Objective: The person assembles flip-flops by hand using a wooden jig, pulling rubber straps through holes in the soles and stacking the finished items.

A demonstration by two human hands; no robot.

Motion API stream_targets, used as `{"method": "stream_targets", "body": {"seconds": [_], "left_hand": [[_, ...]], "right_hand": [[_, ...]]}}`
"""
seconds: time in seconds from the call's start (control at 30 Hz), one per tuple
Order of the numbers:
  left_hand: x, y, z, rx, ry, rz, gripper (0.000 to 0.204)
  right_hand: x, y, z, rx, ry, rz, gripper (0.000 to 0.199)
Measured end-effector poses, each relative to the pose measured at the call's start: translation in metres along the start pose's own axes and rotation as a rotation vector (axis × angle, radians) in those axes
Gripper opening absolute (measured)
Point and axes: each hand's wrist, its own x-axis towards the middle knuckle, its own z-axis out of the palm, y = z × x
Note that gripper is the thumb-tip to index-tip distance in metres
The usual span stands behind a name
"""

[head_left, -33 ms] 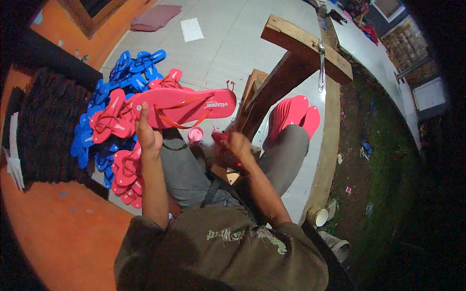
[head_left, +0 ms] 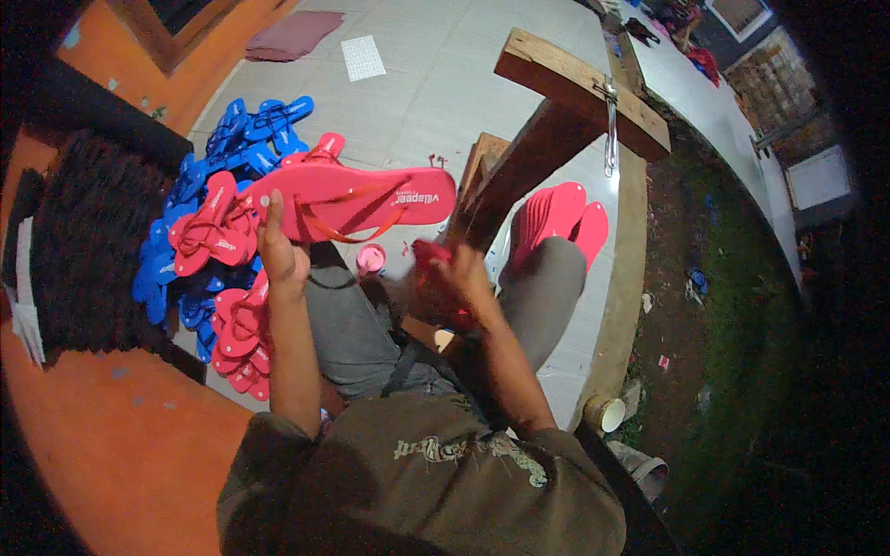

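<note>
Left hand [head_left: 281, 255]: my fingers are closed round the heel end of a red sandal [head_left: 362, 196], thumb up against its sole. I hold it level, toe pointing toward the wooden stand [head_left: 556, 102] and stopping just short of its slanted post. The thin strap hangs loose beneath the sole.

Right hand [head_left: 459, 283]: curled at the foot of the stand, pressed to a small red piece [head_left: 428, 255]. The hand is blurred, so I cannot tell how tightly it grips or what the piece is.

Change: none that I can make out. Both hands and the sandal sit where they sat in the earlier picture, so the work in hand stands at the same point.

Between my hands, just left of the stand's base, is a small pink pot [head_left: 371, 258]. Right of the stand lies a stack of pink soles [head_left: 556, 218], touching my knee. Well to the left of the stand, beyond my left hand, red and blue sandals lie in a heap [head_left: 218, 232] on the floor.
</note>
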Motion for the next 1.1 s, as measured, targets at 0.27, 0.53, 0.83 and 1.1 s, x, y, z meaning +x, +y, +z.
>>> {"method": "stream_targets", "body": {"seconds": [0.27, 0.53, 0.83, 1.1], "left_hand": [[0.046, -0.049, 0.072, -0.018, -0.341, -0.238, 0.024], [0.018, -0.125, 0.084, 0.155, -0.568, -0.429, 0.020], [0.020, -0.118, 0.073, 0.211, -0.550, -0.373, 0.026], [0.019, -0.123, 0.067, 0.304, -0.492, -0.446, 0.024]], "right_hand": [[-0.077, 0.055, -0.107, 1.005, 0.361, 0.054, 0.041], [-0.140, 0.091, -0.074, 1.106, 0.319, 0.228, 0.049], [-0.128, 0.071, -0.079, 0.291, 0.420, 0.108, 0.040], [-0.128, 0.059, -0.083, 0.212, 0.244, 0.075, 0.027]]}}
